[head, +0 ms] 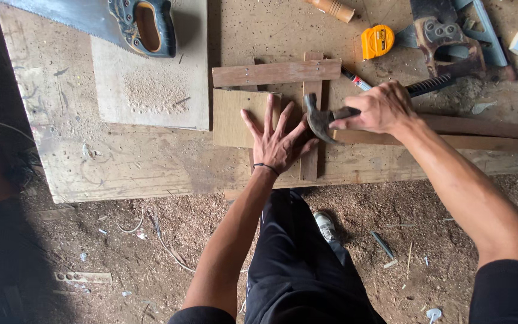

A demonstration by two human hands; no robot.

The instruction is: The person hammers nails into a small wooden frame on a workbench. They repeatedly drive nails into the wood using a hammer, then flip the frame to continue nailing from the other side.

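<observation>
My left hand (pixel 278 139) lies flat with fingers spread on a small frame of wooden strips (pixel 276 72) and a thin square board (pixel 233 114) on the workbench (pixel 121 156). My right hand (pixel 380 108) grips a claw hammer close to its dark metal head (pixel 318 117). The hammer head sits over the upright strip (pixel 310 165), right beside my left fingers. The hammer's black ribbed grip (pixel 430 86) sticks out behind my right hand.
A handsaw (pixel 142 27) rests on a pale board (pixel 151 84) at the back left. A yellow tape measure (pixel 377 41), a marker (pixel 355 79), a wooden handle (pixel 334 8) and a metal tool (pixel 445 39) lie at the back right. Long strips (pixel 487 135) run right. Sawdust covers the floor.
</observation>
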